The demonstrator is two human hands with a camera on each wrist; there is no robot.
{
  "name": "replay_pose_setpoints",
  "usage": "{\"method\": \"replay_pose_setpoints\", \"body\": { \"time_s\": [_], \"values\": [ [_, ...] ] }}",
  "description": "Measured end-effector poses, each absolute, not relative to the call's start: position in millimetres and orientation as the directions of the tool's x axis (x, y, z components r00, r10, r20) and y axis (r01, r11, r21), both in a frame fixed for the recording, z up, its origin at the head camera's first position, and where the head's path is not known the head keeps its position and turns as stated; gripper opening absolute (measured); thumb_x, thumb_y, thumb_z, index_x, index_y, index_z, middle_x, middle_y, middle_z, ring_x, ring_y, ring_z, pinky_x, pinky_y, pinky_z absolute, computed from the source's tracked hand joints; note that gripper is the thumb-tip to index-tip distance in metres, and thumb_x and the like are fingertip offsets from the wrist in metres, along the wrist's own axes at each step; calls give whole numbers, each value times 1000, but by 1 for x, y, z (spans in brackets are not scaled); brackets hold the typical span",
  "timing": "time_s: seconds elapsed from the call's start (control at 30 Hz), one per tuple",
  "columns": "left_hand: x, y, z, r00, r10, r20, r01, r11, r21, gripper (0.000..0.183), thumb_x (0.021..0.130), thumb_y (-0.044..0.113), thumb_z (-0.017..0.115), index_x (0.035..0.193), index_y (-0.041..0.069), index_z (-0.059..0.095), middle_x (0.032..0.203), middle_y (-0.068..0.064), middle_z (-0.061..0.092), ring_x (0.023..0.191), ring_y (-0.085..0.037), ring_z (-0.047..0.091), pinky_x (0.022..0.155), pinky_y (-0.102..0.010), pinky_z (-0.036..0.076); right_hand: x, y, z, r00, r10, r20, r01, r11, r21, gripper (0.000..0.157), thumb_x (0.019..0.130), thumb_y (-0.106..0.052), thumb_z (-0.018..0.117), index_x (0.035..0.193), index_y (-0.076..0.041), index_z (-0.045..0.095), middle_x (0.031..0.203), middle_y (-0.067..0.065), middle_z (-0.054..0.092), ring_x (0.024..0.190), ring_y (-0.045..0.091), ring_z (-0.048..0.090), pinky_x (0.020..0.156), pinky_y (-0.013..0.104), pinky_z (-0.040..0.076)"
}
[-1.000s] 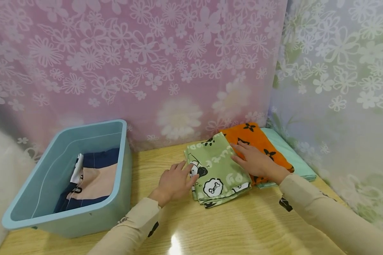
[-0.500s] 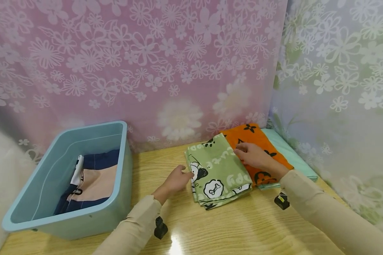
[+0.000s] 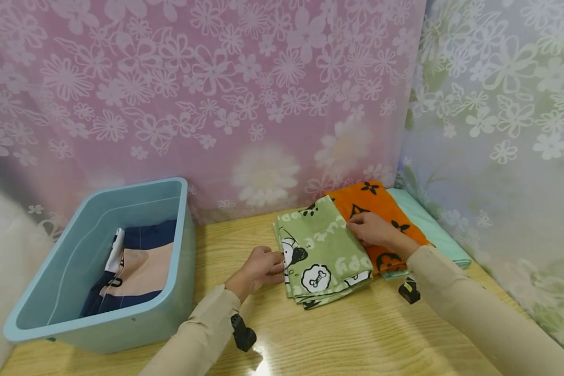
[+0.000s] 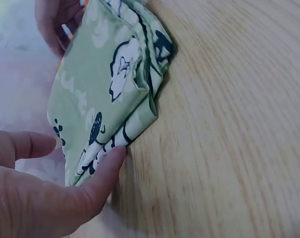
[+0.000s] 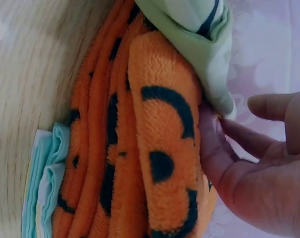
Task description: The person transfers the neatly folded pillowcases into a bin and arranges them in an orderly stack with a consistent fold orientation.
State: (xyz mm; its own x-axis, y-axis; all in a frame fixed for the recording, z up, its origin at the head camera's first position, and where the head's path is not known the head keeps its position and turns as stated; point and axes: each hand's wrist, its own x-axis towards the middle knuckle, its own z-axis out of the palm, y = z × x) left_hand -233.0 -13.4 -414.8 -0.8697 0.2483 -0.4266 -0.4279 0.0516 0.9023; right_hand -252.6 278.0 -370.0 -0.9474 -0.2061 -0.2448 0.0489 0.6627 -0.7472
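Left hand [image 3: 260, 266] and right hand [image 3: 372, 230], thumbs spread from fingers, flank the pale-green printed folded cloth [image 3: 326, 243] on the wood-grain surface [image 3: 319, 339]; uneven lifting could spill its folds, and a snag could drag the fuzzy orange cloth [image 3: 380, 201]!

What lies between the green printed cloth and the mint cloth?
A folded orange cloth, as the head view shows: the green printed cloth overlaps its left side, the mint cloth shows along its right, and the right hand partly covers it.
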Motion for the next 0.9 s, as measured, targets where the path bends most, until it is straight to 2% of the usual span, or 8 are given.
{"method": "replay_pose_setpoints", "body": {
  "time_s": [0.07,0.17,0.33,0.6,0.73,0.8,0.83,0.9],
  "values": [
    [-235,-13,-417,-864,242,-441,-447,33,894,55,93,6,54,140,-9,28,131,-29,41,110,-36,52,81,-42,53,-255,277,-372,-946,-211,-246,46,664,-747,44,103,-22,44,134,9,46,81,11,53,75,21,58,72,35,54],
    [-239,-10,-421,-855,234,-463,-474,10,880,35,91,5,57,121,-8,45,112,-21,50,90,-26,58,75,-37,55,-258,277,-374,-947,-194,-256,73,646,-760,40,102,-24,45,128,6,53,85,10,58,73,20,62,69,35,55],
    [-246,-7,-426,-847,238,-475,-488,5,873,20,89,6,59,104,-5,56,83,-10,57,63,-15,57,61,-28,53,-263,274,-376,-939,-152,-308,155,613,-775,37,102,-29,46,118,1,60,86,11,61,71,21,63,67,37,56],
    [-242,-7,-422,-848,256,-465,-446,130,885,14,89,7,59,99,-2,55,86,-10,53,63,-16,50,63,-32,52,-270,270,-382,-920,-150,-361,215,577,-788,36,101,-27,49,118,2,60,86,10,64,68,19,64,64,37,56],
    [-239,-5,-417,-878,241,-414,-377,185,907,25,90,8,57,111,-6,60,115,-12,55,90,-18,51,73,-36,52,-270,271,-384,-912,-161,-377,237,545,-804,35,101,-24,49,120,4,58,88,12,64,70,20,65,64,38,56],
    [-238,-5,-414,-886,239,-396,-363,173,916,35,90,7,55,122,-5,58,105,-11,55,86,-19,46,77,-38,51,-271,272,-385,-908,-169,-383,245,527,-814,35,101,-23,49,121,4,57,89,12,64,71,21,65,65,39,56],
    [-238,-5,-413,-888,247,-388,-357,160,920,41,90,7,55,130,-4,54,109,-11,55,92,-19,48,80,-40,51,-271,272,-386,-906,-173,-385,248,518,-818,34,101,-23,49,121,4,57,90,13,64,71,21,65,65,39,56],
    [-239,-4,-412,-879,266,-394,-378,113,919,44,91,7,54,133,-4,51,101,-8,53,83,-20,49,82,-42,50,-272,272,-387,-904,-183,-387,251,504,-826,33,101,-22,49,120,4,57,91,13,64,72,22,66,66,39,56]
  ]
}}
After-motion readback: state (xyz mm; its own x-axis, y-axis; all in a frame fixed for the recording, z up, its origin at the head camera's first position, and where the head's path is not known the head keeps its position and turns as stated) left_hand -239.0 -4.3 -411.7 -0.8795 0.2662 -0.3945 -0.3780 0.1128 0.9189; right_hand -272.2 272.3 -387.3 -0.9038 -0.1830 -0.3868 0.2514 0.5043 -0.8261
